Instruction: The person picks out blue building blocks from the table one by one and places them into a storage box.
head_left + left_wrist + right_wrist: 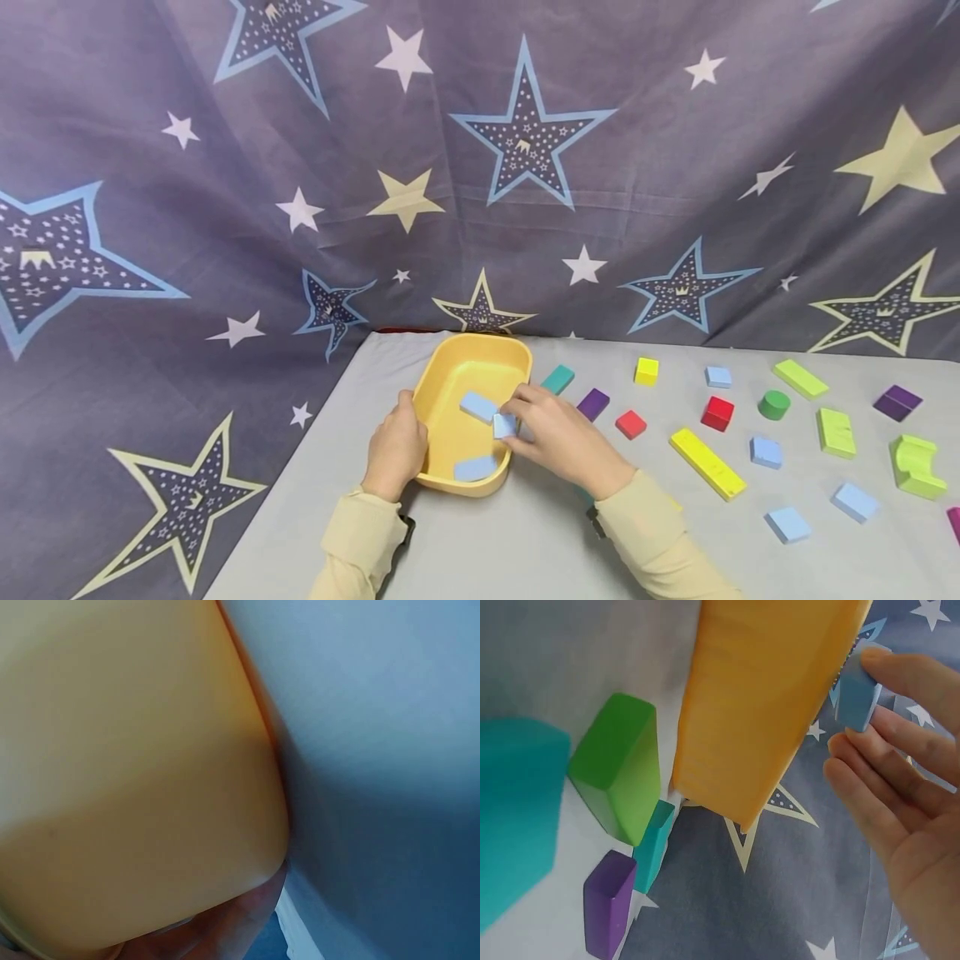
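Note:
A yellow plastic tub (468, 350) stands on the table at centre left, with two light blue blocks (474, 468) lying inside it. My left hand (397, 446) grips the tub's left side; in the left wrist view the fingers (232, 922) curl at the tub's edge. My right hand (558, 433) pinches another light blue block (859, 690) between thumb and fingers. That block is over the right rim of the tub in the head view. The right wrist view shows it beside the tub's top edge, above the tabletop.
Right of the tub lie a teal block (558, 379), a purple block (593, 404), a red block (631, 424), a long yellow block (708, 463) and several more. A green block (619, 765) shows in the right wrist view. A starry curtain (480, 167) hangs behind the table.

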`<state>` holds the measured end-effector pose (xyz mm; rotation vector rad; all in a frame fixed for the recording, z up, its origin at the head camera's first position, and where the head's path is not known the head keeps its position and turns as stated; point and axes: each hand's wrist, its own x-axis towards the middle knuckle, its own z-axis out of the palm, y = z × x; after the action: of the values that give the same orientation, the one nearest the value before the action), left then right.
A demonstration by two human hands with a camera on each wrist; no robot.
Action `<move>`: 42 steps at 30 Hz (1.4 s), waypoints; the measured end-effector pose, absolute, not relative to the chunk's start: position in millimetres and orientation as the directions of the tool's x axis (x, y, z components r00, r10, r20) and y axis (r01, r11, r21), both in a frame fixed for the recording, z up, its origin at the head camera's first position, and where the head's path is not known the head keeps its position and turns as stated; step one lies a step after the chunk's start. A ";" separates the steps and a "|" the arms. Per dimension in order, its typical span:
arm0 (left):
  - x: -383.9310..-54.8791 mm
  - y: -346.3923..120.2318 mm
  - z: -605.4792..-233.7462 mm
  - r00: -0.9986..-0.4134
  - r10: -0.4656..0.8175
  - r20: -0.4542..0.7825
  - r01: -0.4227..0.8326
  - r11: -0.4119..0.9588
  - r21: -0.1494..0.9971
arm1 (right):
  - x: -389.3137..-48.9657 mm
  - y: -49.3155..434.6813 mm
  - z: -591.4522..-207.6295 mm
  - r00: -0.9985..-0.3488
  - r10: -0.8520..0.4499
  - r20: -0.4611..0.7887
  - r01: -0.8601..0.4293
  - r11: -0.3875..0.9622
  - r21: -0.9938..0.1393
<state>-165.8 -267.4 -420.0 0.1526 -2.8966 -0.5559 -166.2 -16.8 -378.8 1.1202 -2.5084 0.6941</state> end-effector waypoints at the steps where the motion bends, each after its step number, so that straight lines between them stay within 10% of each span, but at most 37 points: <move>1: -165.8 -267.4 -420.0 -0.977 -0.135 0.163 -0.065 0.925 0.374 | -165.9 -17.4 -379.4 -0.645 -0.609 0.461 -0.760 0.576 -0.302; 21: -162.8 -267.7 -423.2 -0.977 -0.144 0.155 -0.073 0.918 0.390 | -158.8 -31.0 -395.2 -0.604 -0.633 0.485 -0.782 0.588 -0.207; 42: -166.1 -266.6 -419.7 -0.975 -0.127 0.184 -0.047 0.922 0.385 | -161.4 -40.0 -398.2 -0.697 -0.603 0.387 -0.717 0.583 -0.382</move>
<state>-166.1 -266.6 -419.7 0.1317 -2.8761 -0.5688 -161.4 -40.0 -398.2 1.0998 -2.5978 0.7709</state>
